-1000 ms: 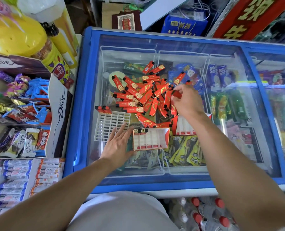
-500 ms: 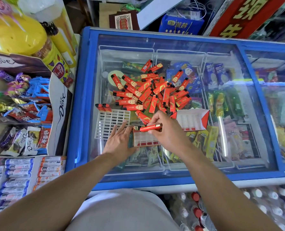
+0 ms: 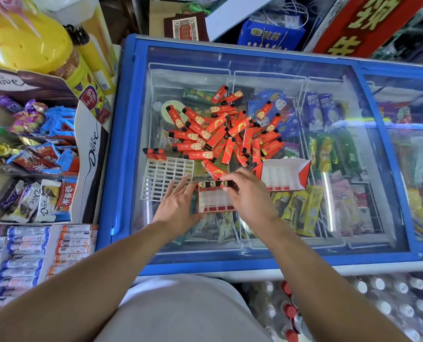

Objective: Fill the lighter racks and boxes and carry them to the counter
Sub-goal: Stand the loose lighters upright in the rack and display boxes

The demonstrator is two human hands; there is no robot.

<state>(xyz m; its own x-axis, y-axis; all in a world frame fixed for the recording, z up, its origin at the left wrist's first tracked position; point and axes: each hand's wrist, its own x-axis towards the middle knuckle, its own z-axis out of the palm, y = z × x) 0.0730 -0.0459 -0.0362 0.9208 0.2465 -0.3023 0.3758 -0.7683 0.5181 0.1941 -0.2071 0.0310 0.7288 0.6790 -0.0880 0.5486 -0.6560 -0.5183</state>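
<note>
Since half a second ago your right hand (image 3: 248, 193) has carried its lighter down to the small red box (image 3: 215, 197); fingers pinch the lighter (image 3: 226, 184) at the box's far row, beside two others standing there. Your left hand (image 3: 180, 206) lies flat, fingers straight, against the box's left side. White rack (image 3: 167, 177) sits just left of the box, loose lighter pile (image 3: 227, 134) beyond it, second box (image 3: 284, 174) to its right, all on the freezer lid (image 3: 353, 218).

Head view: steep downward look, close above freezer lid (image 3: 230, 58).
</note>
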